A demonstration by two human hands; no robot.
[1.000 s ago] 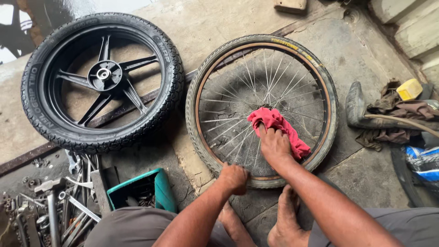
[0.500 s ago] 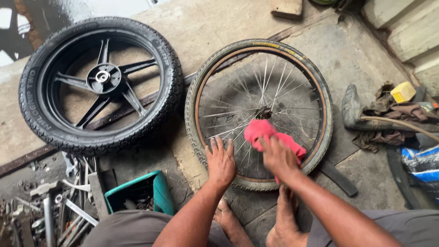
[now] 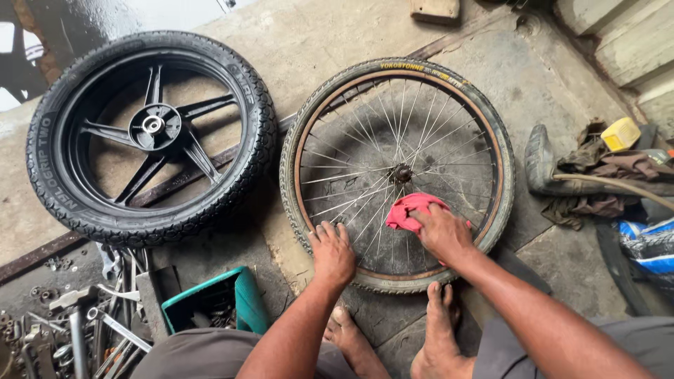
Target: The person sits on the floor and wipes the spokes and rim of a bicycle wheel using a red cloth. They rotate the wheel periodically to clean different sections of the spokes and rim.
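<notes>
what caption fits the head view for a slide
Right hand presses a pink rag onto a spoked bicycle wheel flat on concrete; left hand on its rim.

Black motorcycle wheel (image 3: pixel 151 137) lies at left; teal bin (image 3: pixel 217 302) w/ loose tools (image 3: pixel 77 330) below; yellow container (image 3: pixel 620 133) at right.

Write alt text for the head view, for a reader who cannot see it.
A person's right hand presses a crumpled red cloth onto the wire spokes of a thin spoked bicycle wheel lying flat on a concrete floor, while the left hand rests on its near tyre. A black cast motorcycle wheel lies to the left, with a green plastic bin beside the knee.
</notes>
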